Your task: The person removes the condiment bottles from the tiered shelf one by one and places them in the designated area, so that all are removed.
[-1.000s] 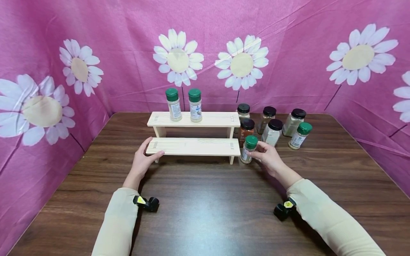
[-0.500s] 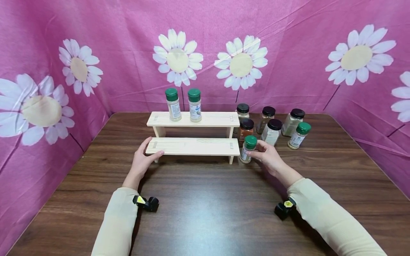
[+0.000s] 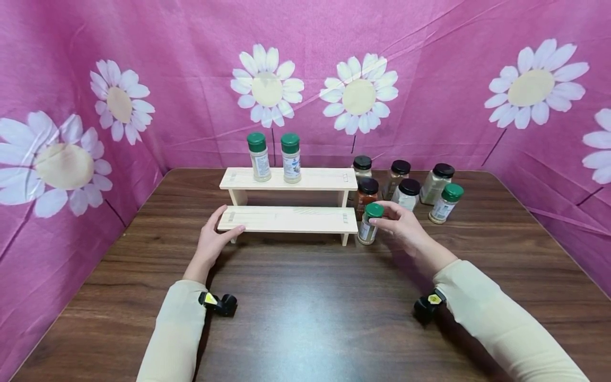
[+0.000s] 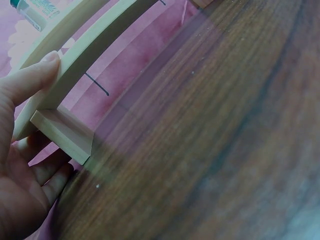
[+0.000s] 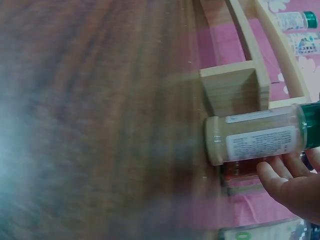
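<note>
My left hand [image 3: 212,240] grips the left end of the lower step of a two-step wooden rack [image 3: 291,218]. In the left wrist view its thumb [image 4: 37,77] lies on the board, with the other fingers below. Just right of the rack, a green-capped spice jar [image 3: 366,231] stands upright on the table. My right hand [image 3: 406,229] pinches it near the cap; in the right wrist view the lower fingers [image 5: 274,181] lie beside the jar, and the thumb is out of sight. Two green-capped spice jars [image 3: 260,164] stand on the upper step.
Several black-capped spice jars [image 3: 406,197] stand behind my right hand, to the right of the rack. Another green-capped jar [image 3: 444,207] stands at their right front. A pink cloth with daisies [image 3: 310,32] hangs behind the brown wooden table [image 3: 296,307].
My right hand has shifted slightly up along the spice jar toward its cap. The jar, the rack and my left hand have stayed in place.
</note>
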A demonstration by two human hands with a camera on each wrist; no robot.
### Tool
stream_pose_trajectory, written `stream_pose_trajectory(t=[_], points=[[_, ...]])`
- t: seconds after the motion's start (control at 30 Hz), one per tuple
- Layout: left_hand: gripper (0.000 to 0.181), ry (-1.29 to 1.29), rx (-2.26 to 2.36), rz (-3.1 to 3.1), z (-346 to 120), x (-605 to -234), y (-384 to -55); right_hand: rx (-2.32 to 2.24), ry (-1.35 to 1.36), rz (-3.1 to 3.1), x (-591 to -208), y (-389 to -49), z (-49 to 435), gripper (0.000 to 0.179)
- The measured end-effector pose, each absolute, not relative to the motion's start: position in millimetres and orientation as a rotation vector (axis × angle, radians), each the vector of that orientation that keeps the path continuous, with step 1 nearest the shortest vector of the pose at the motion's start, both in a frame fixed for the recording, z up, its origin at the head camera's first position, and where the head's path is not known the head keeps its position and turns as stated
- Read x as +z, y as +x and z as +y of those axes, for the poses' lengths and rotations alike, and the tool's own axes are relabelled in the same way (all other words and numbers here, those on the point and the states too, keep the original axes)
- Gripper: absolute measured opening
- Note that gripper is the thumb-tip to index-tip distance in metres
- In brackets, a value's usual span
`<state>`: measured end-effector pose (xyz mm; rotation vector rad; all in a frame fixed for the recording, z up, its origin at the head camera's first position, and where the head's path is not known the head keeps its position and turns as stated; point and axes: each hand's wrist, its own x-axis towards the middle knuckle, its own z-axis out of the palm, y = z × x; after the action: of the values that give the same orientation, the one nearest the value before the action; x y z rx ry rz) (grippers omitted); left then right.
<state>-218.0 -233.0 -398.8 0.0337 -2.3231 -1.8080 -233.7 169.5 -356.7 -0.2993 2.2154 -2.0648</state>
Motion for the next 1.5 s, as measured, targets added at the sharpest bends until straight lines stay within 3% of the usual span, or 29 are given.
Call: stream_pose_trajectory(t=[0.13, 1.5], points=[[0.073, 0.027, -1.815, -2.313, -232.2, -398.8, -218.1, -1.958, -0.311, 2.273, -342.3, -234.2, 169.5, 0.055], [0.074, 0.045, -1.806, -2.335, -232.7, -399.8, -218.4, -1.785, -0.51, 2.436, -254.4, -271.2, 121.4, 0.053]])
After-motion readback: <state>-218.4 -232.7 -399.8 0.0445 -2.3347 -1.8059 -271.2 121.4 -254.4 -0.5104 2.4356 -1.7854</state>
